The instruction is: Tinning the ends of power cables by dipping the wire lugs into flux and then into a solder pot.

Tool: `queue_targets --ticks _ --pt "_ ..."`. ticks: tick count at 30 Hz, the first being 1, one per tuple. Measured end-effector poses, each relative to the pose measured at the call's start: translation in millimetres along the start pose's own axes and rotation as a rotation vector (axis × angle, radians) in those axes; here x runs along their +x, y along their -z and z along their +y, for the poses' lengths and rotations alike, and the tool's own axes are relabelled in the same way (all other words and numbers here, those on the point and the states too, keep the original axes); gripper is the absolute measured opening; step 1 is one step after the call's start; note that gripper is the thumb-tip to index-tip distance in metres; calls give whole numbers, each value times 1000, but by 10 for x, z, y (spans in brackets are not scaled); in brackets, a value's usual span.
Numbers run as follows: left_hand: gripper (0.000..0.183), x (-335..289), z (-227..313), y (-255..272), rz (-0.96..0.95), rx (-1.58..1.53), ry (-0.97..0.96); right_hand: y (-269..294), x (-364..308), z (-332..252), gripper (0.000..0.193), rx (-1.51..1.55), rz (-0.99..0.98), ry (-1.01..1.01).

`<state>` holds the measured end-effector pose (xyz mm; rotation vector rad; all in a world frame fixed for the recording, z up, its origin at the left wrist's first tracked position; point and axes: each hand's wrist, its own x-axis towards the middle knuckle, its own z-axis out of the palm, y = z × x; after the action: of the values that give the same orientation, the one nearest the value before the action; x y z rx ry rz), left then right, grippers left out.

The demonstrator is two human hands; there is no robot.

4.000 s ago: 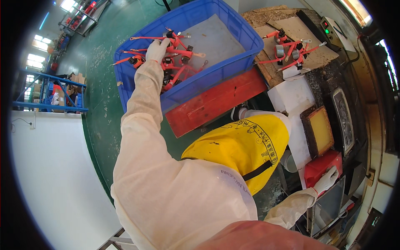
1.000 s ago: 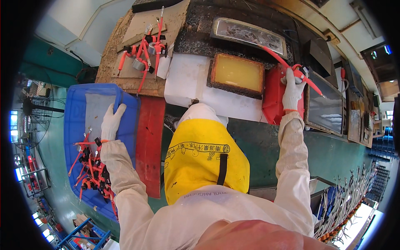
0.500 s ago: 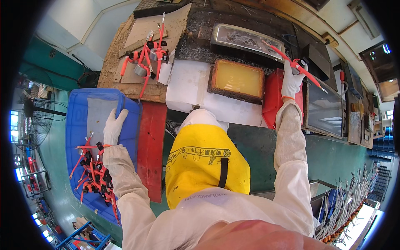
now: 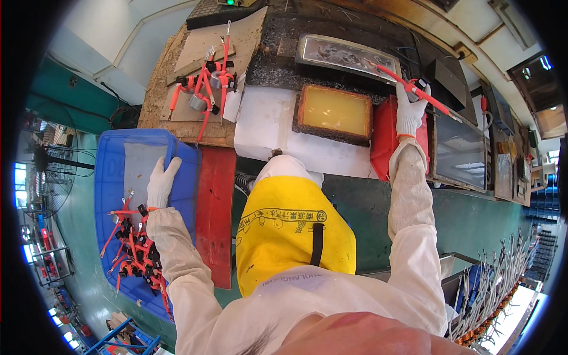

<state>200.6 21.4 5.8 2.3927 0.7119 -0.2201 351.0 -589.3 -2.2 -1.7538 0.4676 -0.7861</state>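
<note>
Over the red box (image 4: 384,139), right hand (image 4: 409,112) grips a red-wired part (image 4: 414,89).

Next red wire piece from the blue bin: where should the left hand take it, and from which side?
Judging by the pile, grip a black end block rather than a thin red lead, which tangle. Come from above with the left hand, already over the blue bin; the walls block side approaches.

Since a second ago, the gloved right hand (image 4: 409,112) has carried its red wired part (image 4: 414,89) farther up, over the grey metal tray (image 4: 346,56); the gloved left hand (image 4: 161,183) moved little.
</note>
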Motion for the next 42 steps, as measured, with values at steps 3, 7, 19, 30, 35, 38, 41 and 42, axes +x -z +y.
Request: queue_targets --ticks 3,7,19,30,35,38,41,42 --pt "84 25 -37 -18 23 15 4 0 13 21 96 -51 14 55" --pt "86 42 -62 -14 8 4 9 -6 -23 -41 95 -25 -8 38" --pt "73 -34 30 0 20 -29 -27 14 -5 -6 89 -147 -52 85" --pt "71 -11 5 -14 28 -35 -43 7 75 130 89 -124 -85 145" --pt "72 0 -6 -14 21 -25 -48 15 75 133 88 -150 -90 153" --pt "72 7 5 -23 20 -20 -43 20 75 131 88 -151 -90 154" --pt "71 52 -96 -25 29 -22 -45 -1 36 86 88 -187 -78 158" --pt "71 65 -94 -36 28 -28 -56 6 50 101 88 -188 -75 162"
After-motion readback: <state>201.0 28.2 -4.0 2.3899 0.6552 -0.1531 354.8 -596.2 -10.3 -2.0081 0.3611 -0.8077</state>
